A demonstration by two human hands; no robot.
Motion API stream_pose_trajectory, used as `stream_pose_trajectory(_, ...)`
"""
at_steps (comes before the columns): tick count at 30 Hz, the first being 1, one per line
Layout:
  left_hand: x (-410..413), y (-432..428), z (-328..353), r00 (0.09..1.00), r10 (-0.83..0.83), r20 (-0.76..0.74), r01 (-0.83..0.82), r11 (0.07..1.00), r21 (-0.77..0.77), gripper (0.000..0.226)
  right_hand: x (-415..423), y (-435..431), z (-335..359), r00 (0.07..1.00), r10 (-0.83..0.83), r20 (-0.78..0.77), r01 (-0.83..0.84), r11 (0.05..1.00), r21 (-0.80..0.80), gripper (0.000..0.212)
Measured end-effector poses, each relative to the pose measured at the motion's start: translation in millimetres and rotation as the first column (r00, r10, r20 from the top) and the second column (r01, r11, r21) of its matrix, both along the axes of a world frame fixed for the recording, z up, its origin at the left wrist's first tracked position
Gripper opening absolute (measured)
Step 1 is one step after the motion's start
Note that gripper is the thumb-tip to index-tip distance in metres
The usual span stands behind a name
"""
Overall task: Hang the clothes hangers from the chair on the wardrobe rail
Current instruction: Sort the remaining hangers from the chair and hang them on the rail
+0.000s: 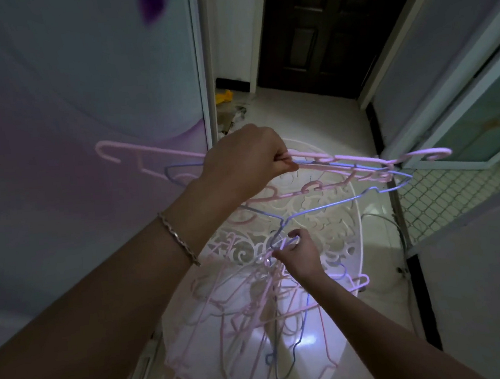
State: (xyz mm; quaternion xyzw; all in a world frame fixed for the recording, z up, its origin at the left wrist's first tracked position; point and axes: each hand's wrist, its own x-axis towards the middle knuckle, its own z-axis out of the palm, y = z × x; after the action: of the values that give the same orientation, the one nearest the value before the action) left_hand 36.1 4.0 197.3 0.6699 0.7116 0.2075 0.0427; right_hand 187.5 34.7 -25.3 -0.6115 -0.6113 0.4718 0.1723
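Item: clothes hangers, mixed pink and blue, being separated above a white chair (332, 236).

The left hand (249, 159) is clenching the upper hangers (347, 164), their long axis lying roughly level, left to right. The right hand (298, 255) is pinching hooks of the lower bunch (254, 311), which is dangling over the seat. The two sets appear to be snagging where a blue wire hanger (320, 207) is running between them. No wardrobe rail is showing.

Pink and blue hangers (347, 164), white chair (330, 212) (scrollwork pattern)
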Motion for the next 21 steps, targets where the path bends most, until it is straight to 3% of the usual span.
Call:
stream_pose_trajectory(5,15.5,3.8,6.9,0.973,-0.032,-0.229,0.031,0.999,-0.008,0.03,-9.7,-6.7,1.2,0.999,-0.014,0.041,0.01,0.995,0.101,0.049)
stream_pose_trajectory(11,28.6,7.2,2.4,0.898,-0.096,-0.43,0.071,0.995,-0.075,0.023,-16.8,-14.6,6.2,0.993,-0.036,0.108,0.005,0.962,0.273,0.026)
stream_pose_trajectory(15,22.7,7.4,10.1,0.902,-0.114,-0.416,0.077,0.992,-0.104,0.023,0.3,-9.3,-0.7,0.992,-0.044,0.114,0.005,0.948,0.319,0.034)
stream_pose_trajectory(17,16.4,5.9,19.6,0.908,-0.107,-0.405,0.075,0.993,-0.094,0.025,8.4,-5.4,-5.3,0.995,-0.066,0.08,0.042,0.959,0.279,0.042)
stream_pose_trajectory(21,0.4,1.3,41.9,0.916,-0.068,-0.396,0.051,0.997,-0.054,0.026,18.1,-4.3,-13.5,0.996,-0.083,-0.016,0.085,0.984,0.156,0.035)
